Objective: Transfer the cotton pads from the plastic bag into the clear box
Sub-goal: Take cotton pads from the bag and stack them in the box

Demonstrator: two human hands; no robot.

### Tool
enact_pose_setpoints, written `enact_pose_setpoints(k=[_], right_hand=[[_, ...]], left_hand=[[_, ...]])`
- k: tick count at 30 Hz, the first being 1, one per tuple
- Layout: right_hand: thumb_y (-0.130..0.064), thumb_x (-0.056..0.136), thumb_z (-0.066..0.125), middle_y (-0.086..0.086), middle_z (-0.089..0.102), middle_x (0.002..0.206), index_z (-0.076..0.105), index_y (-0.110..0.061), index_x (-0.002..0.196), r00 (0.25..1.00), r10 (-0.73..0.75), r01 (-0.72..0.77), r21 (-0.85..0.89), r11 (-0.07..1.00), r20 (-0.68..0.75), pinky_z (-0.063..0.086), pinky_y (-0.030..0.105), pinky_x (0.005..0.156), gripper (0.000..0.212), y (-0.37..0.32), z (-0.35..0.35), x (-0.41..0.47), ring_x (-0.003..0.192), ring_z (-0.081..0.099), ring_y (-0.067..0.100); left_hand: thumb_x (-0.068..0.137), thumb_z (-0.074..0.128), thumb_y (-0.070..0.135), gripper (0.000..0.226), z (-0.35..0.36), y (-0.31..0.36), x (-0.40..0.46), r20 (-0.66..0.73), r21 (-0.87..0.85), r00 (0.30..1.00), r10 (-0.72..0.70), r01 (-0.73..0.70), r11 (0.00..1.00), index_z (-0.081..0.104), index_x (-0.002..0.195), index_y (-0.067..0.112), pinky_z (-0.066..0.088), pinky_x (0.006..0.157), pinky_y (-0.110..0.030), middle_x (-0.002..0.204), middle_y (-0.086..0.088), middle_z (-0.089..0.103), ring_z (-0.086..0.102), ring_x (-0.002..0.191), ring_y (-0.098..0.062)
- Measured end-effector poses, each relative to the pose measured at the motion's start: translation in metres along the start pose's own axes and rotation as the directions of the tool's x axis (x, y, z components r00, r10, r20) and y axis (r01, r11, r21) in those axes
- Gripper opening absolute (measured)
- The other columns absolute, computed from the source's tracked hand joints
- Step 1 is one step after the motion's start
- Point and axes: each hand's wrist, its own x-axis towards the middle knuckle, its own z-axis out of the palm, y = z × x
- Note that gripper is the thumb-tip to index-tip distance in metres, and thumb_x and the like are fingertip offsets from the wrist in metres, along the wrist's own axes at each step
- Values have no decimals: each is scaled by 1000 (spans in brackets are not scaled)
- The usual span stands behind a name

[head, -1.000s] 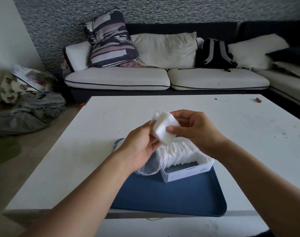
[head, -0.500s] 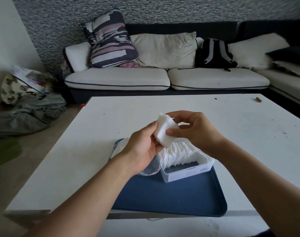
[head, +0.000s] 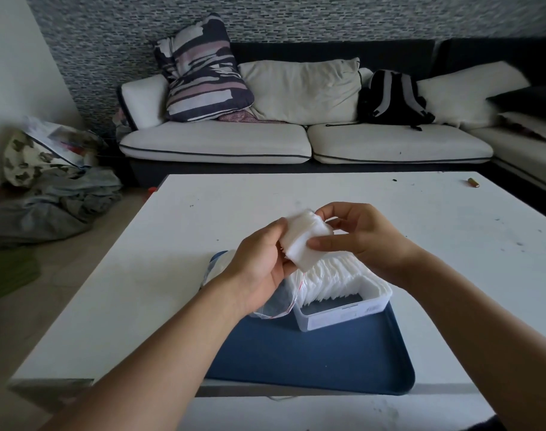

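Observation:
A stack of white square cotton pads (head: 303, 237) is held in the air between both hands, above the box. My left hand (head: 259, 265) grips the stack's left side. My right hand (head: 358, 237) pinches its right side with thumb and fingers. Below them stands the clear box (head: 343, 309), holding a row of upright cotton pads (head: 331, 278) in its far part. The clear plastic bag (head: 275, 303) with a red seal line lies crumpled under my left hand, left of the box.
Box and bag rest on a dark blue tray (head: 312, 359) at the near edge of a white table (head: 141, 275). A small brown object (head: 472, 182) lies at the table's far right. A sofa with cushions and a backpack stands behind.
The pad stack has tilted slightly and my hands have shifted their hold on it; it stays above the box. Box, bag and tray have not moved.

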Motion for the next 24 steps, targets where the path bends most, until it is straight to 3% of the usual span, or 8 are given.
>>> enact_pose_setpoints(k=[4, 6, 9, 15, 20, 24], right_hand=[[1, 72, 76, 20, 67, 95, 58, 13, 107, 997, -11, -1, 165, 986, 70, 54, 40, 83, 41, -5, -6, -2, 89, 64, 31], [4, 74, 73, 18, 67, 94, 59, 10, 109, 996, -21, 0, 227, 974, 92, 57, 33, 78, 39, -7, -5, -4, 87, 65, 29], [3, 75, 77, 19, 71, 98, 62, 6, 111, 997, -10, -6, 214, 977, 74, 59, 35, 77, 39, -7, 0, -4, 87, 69, 29], [-11, 75, 78, 22, 72, 99, 71, -2, 108, 998, 51, -48, 120, 992, -26, 47, 59, 96, 35, -2, -1, 0, 92, 65, 30], [-18, 76, 77, 17, 71, 96, 70, 0, 109, 996, 83, -79, 119, 990, -36, 41, 46, 85, 38, -1, -2, 0, 88, 60, 29], [-21, 78, 74, 15, 74, 98, 65, 2, 115, 992, 125, -123, 129, 984, -10, 48, 41, 86, 44, -2, -3, -1, 92, 66, 26]], left_hand=[[105, 45, 17, 28, -4, 2, 2, -9, -27, 999, 38, -39, 999, 69, 114, 5, 59, 87, -33, 103, -8, 75, 72, 88, -17], [105, 45, 14, 29, -6, 3, 3, 0, 10, 998, 56, -56, 998, 67, 119, 3, 60, 87, -33, 96, -4, 77, 74, 85, -14], [103, 48, 16, 28, -8, 4, 2, 33, 62, 998, 54, -56, 996, 68, 117, 2, 59, 85, -32, 84, -1, 75, 72, 78, -11], [104, 45, 18, 29, -9, 1, 1, 64, 76, 997, 46, -51, 996, 70, 114, 6, 57, 90, -33, 103, -7, 76, 71, 96, -17], [104, 42, 17, 31, -8, 1, 0, 72, 107, 996, 51, -58, 993, 72, 109, 9, 56, 94, -33, 103, -7, 76, 72, 100, -18], [104, 43, 19, 33, -7, -1, 2, 57, 111, 998, 32, -38, 993, 69, 119, 5, 52, 103, -41, 116, -14, 74, 68, 112, -26]])
